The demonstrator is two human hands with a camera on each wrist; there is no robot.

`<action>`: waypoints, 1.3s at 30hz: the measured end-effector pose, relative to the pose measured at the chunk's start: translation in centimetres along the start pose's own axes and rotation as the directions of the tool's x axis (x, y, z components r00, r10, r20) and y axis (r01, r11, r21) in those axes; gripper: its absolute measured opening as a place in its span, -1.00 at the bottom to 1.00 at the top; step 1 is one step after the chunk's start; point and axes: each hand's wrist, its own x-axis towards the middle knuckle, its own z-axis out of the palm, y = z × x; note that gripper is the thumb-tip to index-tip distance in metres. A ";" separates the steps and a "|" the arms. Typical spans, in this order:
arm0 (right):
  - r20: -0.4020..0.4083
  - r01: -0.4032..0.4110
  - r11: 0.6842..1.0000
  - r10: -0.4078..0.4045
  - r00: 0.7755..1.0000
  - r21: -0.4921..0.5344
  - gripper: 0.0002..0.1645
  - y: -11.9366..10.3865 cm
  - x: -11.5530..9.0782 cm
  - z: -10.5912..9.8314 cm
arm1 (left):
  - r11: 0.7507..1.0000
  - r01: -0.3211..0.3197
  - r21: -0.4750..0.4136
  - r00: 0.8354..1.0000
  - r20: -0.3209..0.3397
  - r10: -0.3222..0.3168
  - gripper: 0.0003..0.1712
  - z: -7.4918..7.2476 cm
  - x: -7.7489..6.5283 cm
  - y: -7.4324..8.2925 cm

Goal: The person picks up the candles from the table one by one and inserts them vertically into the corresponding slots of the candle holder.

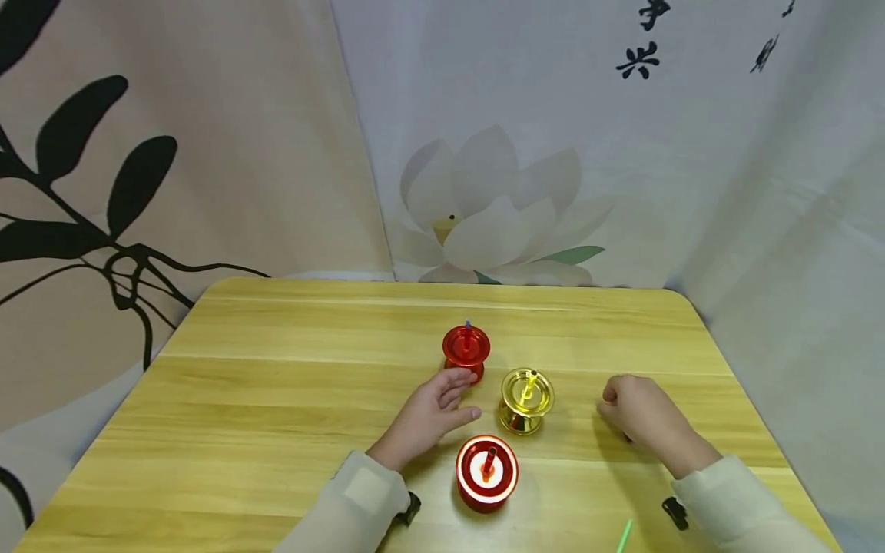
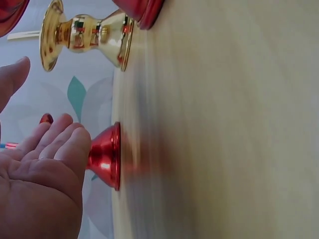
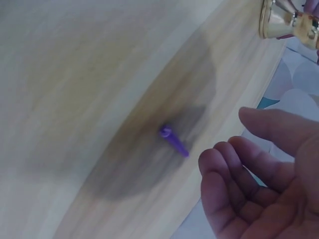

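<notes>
My left hand [image 1: 432, 411] reaches toward the rear red candle holder [image 1: 466, 347], its fingers extended beside the holder; whether they touch it I cannot tell. A blue-tipped stick [image 1: 468, 324] stands up in that holder. To the right is a gold candle holder [image 1: 515, 418] with a yellow stick [image 1: 530, 384]. Nearest me stands another red candle holder [image 1: 484, 503], a stick upright in its dish. Off to the right, my right hand [image 1: 646, 415] hovers with loosely curled fingers and nothing in them. Below it in the right wrist view lies a short purple stick [image 3: 174, 141].
A thin green stick [image 1: 624, 536] lies near the front edge of the wooden table [image 1: 242, 430]. Behind the table hang cloth curtains [image 1: 276, 153] printed with leaves, a lotus and dark characters.
</notes>
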 end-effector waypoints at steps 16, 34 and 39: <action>0.102 -0.082 0.996 0.085 0.991 -0.033 -0.86 1.6 -0.4 0.5 | 1.000 -0.029 -0.002 0.997 0.069 0.029 -0.24 2.4 1.7 0.2; 0.064 -0.086 0.996 0.087 0.994 -0.011 -0.79 2.0 0.0 0.8 | 1.000 -0.005 -0.013 0.991 0.133 0.007 -0.12 3.7 3.5 1.2; 0.008 -0.051 0.998 0.050 0.999 0.029 -0.84 2.2 -0.1 1.0 | 1.000 -0.013 0.010 0.988 0.153 0.011 -0.11 3.5 3.8 1.5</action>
